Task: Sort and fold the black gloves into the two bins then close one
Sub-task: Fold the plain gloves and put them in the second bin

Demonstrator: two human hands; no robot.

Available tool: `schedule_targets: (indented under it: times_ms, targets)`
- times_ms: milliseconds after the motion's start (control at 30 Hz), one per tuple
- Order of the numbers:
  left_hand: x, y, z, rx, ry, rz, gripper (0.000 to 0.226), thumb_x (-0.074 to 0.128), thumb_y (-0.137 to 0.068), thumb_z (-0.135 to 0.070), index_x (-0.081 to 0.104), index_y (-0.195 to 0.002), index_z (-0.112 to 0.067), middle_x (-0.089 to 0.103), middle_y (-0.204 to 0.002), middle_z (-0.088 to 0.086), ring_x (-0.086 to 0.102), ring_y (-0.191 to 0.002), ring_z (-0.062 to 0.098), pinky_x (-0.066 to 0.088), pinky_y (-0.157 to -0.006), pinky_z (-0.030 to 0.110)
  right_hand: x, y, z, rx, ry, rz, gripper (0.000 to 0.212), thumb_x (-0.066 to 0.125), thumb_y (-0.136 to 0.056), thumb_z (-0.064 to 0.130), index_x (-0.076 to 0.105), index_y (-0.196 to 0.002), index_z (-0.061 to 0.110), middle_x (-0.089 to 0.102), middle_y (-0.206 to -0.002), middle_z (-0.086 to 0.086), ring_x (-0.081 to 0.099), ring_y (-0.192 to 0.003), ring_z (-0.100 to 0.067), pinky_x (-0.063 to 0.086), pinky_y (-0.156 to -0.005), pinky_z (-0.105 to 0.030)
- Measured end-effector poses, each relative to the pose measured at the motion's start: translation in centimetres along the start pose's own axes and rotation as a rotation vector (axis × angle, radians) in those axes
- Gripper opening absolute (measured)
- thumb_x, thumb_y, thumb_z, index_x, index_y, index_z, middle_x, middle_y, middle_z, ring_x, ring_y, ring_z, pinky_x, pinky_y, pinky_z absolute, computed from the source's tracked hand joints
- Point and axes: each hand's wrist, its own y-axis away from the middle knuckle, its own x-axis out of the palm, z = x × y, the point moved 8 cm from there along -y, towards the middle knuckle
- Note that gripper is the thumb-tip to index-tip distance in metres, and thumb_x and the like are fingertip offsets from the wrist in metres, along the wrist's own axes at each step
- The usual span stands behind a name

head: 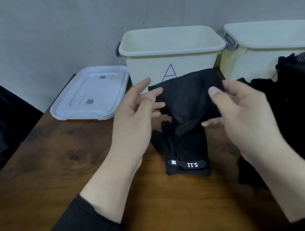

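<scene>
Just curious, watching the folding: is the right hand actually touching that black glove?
Touching. The head view shows the right hand pinching the black glove, thumb pressed on its upper right edge.

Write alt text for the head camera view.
Two bare hands, left hand and right hand, hold a black glove above a wooden table. Behind stand an open bin marked A, a second bin and a white lid.
</scene>
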Motion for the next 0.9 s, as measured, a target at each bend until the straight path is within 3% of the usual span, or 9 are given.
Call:
schedule_targets:
  times_ms: [67,167,300,467,533,633,700,833,900]
  targets:
    - [-1.0,-0.2,0.2,-0.013,-0.056,-0.077,0.029,0.053,-0.103,-0.02,0.061,-0.125,-0.035,0.075,-0.109,-0.009,0.07,-0.101,0.007,0.057,-0.096,0.036,-0.2,-0.7,-0.2,0.15,-0.22,0.021,0.021,0.053,-0.105,0.02,0.074,-0.103,0.015,0.077,-0.101,-0.002,0.073,-0.089,-0.019,0.057,-0.058,-0.029]
    - [-1.3,-0.2,0.9,-0.08,-0.064,-0.065,0.029,0.055,-0.101,-0.023,0.061,-0.127,-0.035,0.073,-0.109,-0.011,0.07,-0.1,0.005,0.057,-0.094,0.036,-0.3,-0.9,-0.1,0.256,-0.374,0.077,0.021,0.053,-0.104,0.02,0.071,-0.101,0.01,0.077,-0.1,-0.009,0.073,-0.085,-0.022,0.054,-0.055,-0.026]
    - [-2.0,-0.5,0.9,-0.097,-0.078,-0.112,0.026,0.054,-0.101,-0.021,0.064,-0.122,-0.032,0.075,-0.102,-0.01,0.072,-0.092,0.008,0.06,-0.086,0.035,-1.1,-1.2,0.3,0.259,-0.42,0.069,0.018,0.054,-0.103,0.021,0.069,-0.104,0.01,0.075,-0.098,-0.008,0.072,-0.082,-0.02,0.054,-0.056,-0.026]
    - [-2.9,-0.8,1.0,-0.101,-0.198,-0.125,0.019,0.053,-0.102,-0.027,0.066,-0.113,-0.033,0.074,-0.098,-0.012,0.071,-0.085,0.006,0.057,-0.08,0.03,-2.1,-1.4,0.8,0.238,-0.391,0.05,0.019,0.054,-0.103,0.02,0.068,-0.091,0.014,0.074,-0.093,-0.006,0.071,-0.079,-0.021,0.053,-0.056,-0.027]
    - [-2.5,-1.0,1.2,-0.077,-0.409,-0.026,0.016,0.057,-0.099,-0.036,0.068,-0.111,-0.034,0.072,-0.102,-0.015,0.068,-0.092,0.004,0.053,-0.087,0.03,-2.4,-1.5,0.9,0.244,-0.406,0.044,0.02,0.053,-0.102,0.02,0.069,-0.101,0.009,0.073,-0.098,-0.009,0.07,-0.082,-0.023,0.052,-0.056,-0.029]
    - [-0.6,-0.4,3.0,-0.108,-0.886,0.284,0.046,0.061,-0.092,-0.056,0.063,-0.13,-0.03,0.068,-0.119,-0.012,0.061,-0.113,0.009,0.045,-0.096,0.029,-2.6,-1.8,0.5,0.282,-0.448,0.016,0.042,0.052,-0.101,0.023,0.059,-0.132,-0.004,0.07,-0.118,-0.018,0.068,-0.093,-0.028,0.052,-0.058,-0.029]
    - [0.5,0.3,4.4,-0.132,-1.07,0.441,0.056,0.06,-0.089,-0.064,0.062,-0.133,-0.031,0.063,-0.12,-0.008,0.058,-0.115,0.016,0.045,-0.101,0.036,-2.6,-2.0,0.4,0.294,-0.483,0.021,0.047,0.05,-0.101,0.025,0.054,-0.139,-0.002,0.064,-0.132,-0.023,0.067,-0.099,-0.03,0.052,-0.061,-0.03]
    - [1.7,0.6,5.2,-0.062,-1.179,0.463,0.02,0.062,-0.093,-0.052,0.063,-0.099,-0.033,0.057,-0.103,-0.008,0.054,-0.104,0.018,0.042,-0.096,0.041,-2.4,-2.0,0.6,0.284,-0.529,0.048,0.05,0.043,-0.101,0.027,0.052,-0.141,-0.001,0.064,-0.133,-0.021,0.063,-0.102,-0.028,0.048,-0.07,-0.032]
    - [1.8,0.7,4.8,-0.026,-1.105,0.421,0.016,0.059,-0.098,-0.044,0.059,-0.089,-0.03,0.056,-0.096,-0.01,0.054,-0.098,0.016,0.043,-0.092,0.039,-2.9,-2.1,1.2,0.246,-0.594,0.018,0.056,0.044,-0.099,0.026,0.046,-0.145,-0.005,0.064,-0.126,-0.017,0.057,-0.103,-0.03,0.04,-0.081,-0.039]
